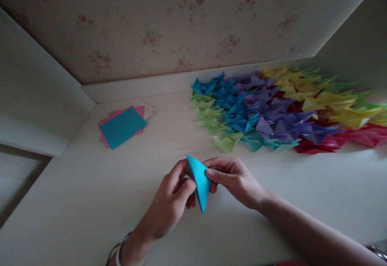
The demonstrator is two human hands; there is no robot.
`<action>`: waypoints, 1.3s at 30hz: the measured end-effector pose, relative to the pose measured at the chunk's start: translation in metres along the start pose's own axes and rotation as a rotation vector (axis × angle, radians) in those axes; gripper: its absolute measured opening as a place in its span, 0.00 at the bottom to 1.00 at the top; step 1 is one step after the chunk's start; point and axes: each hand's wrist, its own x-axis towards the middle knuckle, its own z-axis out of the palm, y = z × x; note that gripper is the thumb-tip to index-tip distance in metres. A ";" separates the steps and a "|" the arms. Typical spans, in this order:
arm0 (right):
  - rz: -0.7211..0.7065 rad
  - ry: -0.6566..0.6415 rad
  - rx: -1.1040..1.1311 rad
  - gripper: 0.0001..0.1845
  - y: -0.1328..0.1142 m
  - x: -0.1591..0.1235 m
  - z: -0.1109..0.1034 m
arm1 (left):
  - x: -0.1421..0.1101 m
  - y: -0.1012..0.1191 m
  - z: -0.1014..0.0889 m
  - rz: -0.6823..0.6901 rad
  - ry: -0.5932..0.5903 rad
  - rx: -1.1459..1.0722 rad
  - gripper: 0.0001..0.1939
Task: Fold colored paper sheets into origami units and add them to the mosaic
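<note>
Clamping folded bright-blue paper triangle [200,184] in fingers of left hand [172,201] at 9 o'clock, right hand [238,180] at 3.

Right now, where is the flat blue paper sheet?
In the head view, the flat blue paper sheet lies left of both hands, on top of pink paper sheets.

We record dim, diffuse light; its source we cannot tell. The white tabletop [169,137] reads palest near centre, greying towards 6 o'clock. We note deep shade on the wall at 2 o'clock and soft, faint-edged shadow below the right forearm [302,221]. Folded blue paper [202,183] looks fairly crisp; paper shapes [359,114] at 3 o'clock appear stretched and softer.
</note>
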 end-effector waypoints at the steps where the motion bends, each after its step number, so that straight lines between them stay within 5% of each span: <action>1: -0.026 -0.005 -0.064 0.14 0.000 0.000 0.001 | 0.000 -0.002 0.001 -0.002 -0.009 -0.007 0.14; 5: -0.157 0.101 -0.297 0.15 0.006 -0.002 0.006 | 0.004 -0.012 0.003 -0.010 0.015 0.061 0.25; 9: -0.424 0.286 -0.565 0.11 0.014 -0.005 0.010 | 0.008 -0.018 0.002 0.066 0.084 0.235 0.24; 13: -0.625 0.119 -0.779 0.08 0.010 -0.008 0.012 | 0.011 -0.021 0.000 0.205 0.163 0.402 0.21; 20: -0.674 0.199 -0.809 0.13 0.010 -0.007 0.011 | 0.014 -0.021 -0.004 0.311 0.178 0.342 0.25; 28: -0.725 0.251 -0.779 0.16 0.005 -0.008 0.006 | 0.005 -0.008 -0.008 -0.077 -0.004 -0.266 0.27; 34: -0.730 0.086 -0.759 0.19 0.000 -0.006 0.010 | 0.012 -0.013 -0.006 -0.040 0.236 -0.116 0.13; 39: -0.707 0.031 -0.796 0.20 -0.002 -0.007 0.010 | 0.017 -0.018 -0.007 -0.001 0.322 -0.086 0.17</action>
